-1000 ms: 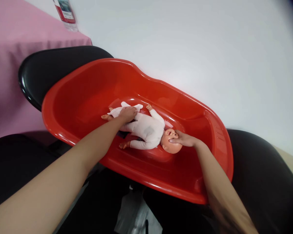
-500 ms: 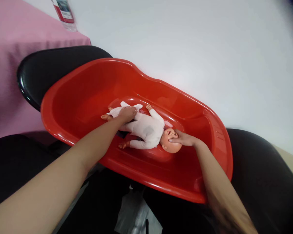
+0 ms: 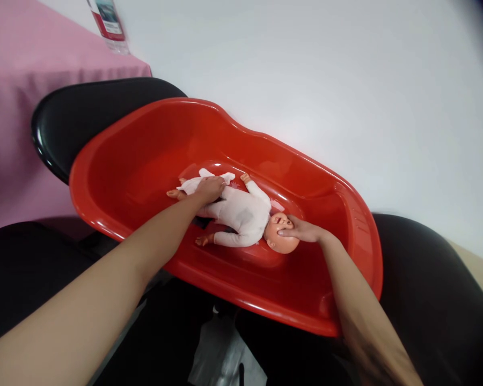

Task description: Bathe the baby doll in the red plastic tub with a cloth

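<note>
A baby doll (image 3: 241,214) in a white bodysuit lies on its back at the bottom of a red plastic tub (image 3: 330,279), head toward the right. My left hand (image 3: 210,189) presses down on the doll's legs, where a white cloth (image 3: 193,184) lies. My right hand (image 3: 301,230) holds the doll's bald head (image 3: 279,243), fingers across its face.
The tub rests across black padded chairs (image 3: 430,289), another black seat (image 3: 84,118) behind its left end. A pink-covered table (image 3: 20,96) stands at the left with a red-labelled bottle (image 3: 108,24) on it. A white wall fills the back. A white bag (image 3: 225,354) lies below.
Both hands and the doll stay put. Only the view shifts very slightly.
</note>
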A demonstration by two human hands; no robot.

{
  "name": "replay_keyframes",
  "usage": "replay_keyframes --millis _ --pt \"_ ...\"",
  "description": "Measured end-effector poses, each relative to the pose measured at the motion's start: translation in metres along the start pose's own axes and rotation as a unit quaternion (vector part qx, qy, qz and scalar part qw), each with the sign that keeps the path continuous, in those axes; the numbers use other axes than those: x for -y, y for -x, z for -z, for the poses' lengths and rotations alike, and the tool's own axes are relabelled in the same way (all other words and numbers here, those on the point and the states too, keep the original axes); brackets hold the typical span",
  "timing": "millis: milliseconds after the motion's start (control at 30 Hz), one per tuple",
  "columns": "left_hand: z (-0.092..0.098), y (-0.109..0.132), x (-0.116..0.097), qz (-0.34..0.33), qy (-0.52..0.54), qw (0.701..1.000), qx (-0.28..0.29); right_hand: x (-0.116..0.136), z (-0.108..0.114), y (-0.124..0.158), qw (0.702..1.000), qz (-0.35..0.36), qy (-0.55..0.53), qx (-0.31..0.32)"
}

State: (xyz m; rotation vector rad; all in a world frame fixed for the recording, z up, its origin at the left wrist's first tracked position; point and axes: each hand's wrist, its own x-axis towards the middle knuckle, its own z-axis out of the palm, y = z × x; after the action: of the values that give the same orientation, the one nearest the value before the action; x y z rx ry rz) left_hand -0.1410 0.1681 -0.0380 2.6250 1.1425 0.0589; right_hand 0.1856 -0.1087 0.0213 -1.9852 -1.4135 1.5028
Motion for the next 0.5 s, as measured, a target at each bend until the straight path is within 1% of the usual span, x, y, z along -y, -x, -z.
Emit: replay_keyframes --millis 100,267,333,467,500 --pt "0.001 0.001 -0.001 0.005 -0.009 1.0 -0.003 0.0 0.0 0.0 1.0 0.004 -0.003 -0.002" --pt "0.007 0.004 0.001 0.047 -0.02 0.999 -0.002 -0.002 -0.001 -0.001 1.0 -0.004 -0.007 -0.014" --pt "0.006 0.004 0.005 0.083 -0.02 0.996 -0.01 -0.002 -0.001 -0.002 1.0 -0.006 -0.007 -0.015" --pt "-0.001 0.001 0.018 0.194 -0.008 0.98 -0.038 -0.001 -0.001 -0.002 1.0 0.002 -0.011 -0.007" --pt "-0.003 -0.001 0.02 0.202 0.006 0.978 -0.049 -0.001 -0.001 -0.002 1.0 0.004 -0.01 -0.007"
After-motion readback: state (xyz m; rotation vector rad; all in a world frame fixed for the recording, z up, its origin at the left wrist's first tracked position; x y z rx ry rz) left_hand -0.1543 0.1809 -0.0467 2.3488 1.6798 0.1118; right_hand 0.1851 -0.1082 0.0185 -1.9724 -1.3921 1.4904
